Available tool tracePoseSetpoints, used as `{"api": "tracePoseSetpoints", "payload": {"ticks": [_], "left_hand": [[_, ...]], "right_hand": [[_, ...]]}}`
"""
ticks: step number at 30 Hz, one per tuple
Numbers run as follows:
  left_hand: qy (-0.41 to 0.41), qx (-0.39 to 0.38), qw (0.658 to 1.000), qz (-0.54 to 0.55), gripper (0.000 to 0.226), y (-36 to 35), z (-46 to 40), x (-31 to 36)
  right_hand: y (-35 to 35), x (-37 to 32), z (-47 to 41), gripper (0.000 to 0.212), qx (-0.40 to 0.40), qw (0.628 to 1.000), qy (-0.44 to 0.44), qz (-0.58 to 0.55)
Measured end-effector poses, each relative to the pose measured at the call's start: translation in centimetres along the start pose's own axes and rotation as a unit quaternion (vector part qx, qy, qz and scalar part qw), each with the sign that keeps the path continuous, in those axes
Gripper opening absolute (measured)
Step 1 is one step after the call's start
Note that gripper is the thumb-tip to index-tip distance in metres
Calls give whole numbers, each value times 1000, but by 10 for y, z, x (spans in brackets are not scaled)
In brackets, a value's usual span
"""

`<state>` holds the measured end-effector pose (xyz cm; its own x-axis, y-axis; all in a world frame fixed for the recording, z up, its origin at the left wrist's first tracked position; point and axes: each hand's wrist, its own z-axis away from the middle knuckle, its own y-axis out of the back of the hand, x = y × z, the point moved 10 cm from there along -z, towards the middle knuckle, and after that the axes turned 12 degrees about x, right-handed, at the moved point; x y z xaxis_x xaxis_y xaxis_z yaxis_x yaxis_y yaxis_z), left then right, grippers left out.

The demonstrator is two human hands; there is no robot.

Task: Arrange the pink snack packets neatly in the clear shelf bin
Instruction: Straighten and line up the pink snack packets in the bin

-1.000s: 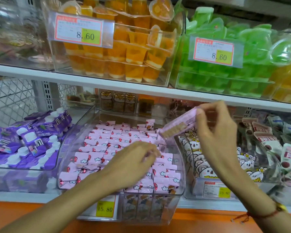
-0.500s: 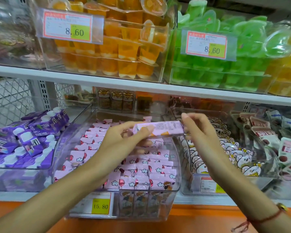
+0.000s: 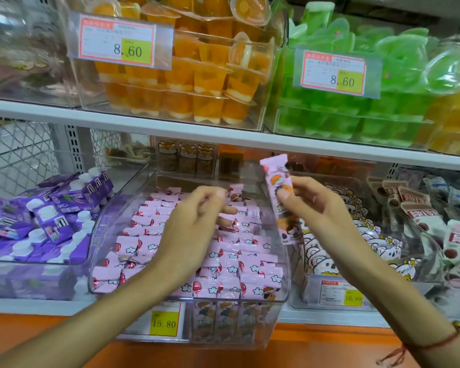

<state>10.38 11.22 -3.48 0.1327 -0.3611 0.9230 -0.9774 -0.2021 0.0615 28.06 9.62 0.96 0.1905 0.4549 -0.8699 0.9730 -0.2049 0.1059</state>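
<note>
One pink snack packet [image 3: 278, 192], long and narrow, stands nearly upright in the right hand [image 3: 319, 208], pinched at mid-length between thumb and curled fingers; its lower end hangs over the right wall of the clear shelf bin [image 3: 284, 288], its top rising toward the white shelf edge [image 3: 223, 134].

Left hand [image 3: 194, 221]: held above the middle of the bin, fingers loosely curled and motion-blurred; it appears to hold nothing, though the blur leaves that uncertain.

Pink packets in the bin [image 3: 223, 261]: many, laid in overlapping rows from front wall to back, neater on the right, a few skewed at the front left. More of the same stand on end below the front wall, beside a yellow price tag [image 3: 164, 324] reading 15.80.

Neighbouring stock, same shelf: purple pouches with white caps [image 3: 51, 221] in the bin to the left; white packets with cartoon faces [image 3: 361, 243] in the bin just to the right; brown-and-white pouches [image 3: 422, 216] farther right.

Shelf above: orange jelly cups [image 3: 197, 83] and green jelly cups [image 3: 356, 115] in clear bins, each tagged 8.60.

Right wrist: red string bracelet [image 3: 436, 341].
</note>
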Motion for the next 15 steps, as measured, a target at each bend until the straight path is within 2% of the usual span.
{"api": "tracePoseSetpoints", "payload": {"ticks": [1, 3, 7, 9, 12, 15], "left_hand": [[-49, -14, 995, -84, 15, -1, 1, 0], [-139, -57, 962, -227, 18, -11, 7, 1], [-240, -201, 871, -379, 38, -40, 25, -12], [-247, -244, 841, -414, 45, -47, 29, -24], [-247, -237, 845, -411, 47, -45, 27, -26], [-246, -238, 845, -411, 47, -46, 26, -29]], "right_hand": [[4, 10, -3, 15, 7, 999, -38, -26], [5, 24, -6, 18, 14, 993, -89, -70], [6, 31, -12, 49, 33, 980, -108, -162], [9, 28, -17, 45, 42, 989, -77, -118], [2, 15, -21, 35, 24, 999, 31, 37], [-16, 3, -17, 35, -20, 977, 142, 155]]}}
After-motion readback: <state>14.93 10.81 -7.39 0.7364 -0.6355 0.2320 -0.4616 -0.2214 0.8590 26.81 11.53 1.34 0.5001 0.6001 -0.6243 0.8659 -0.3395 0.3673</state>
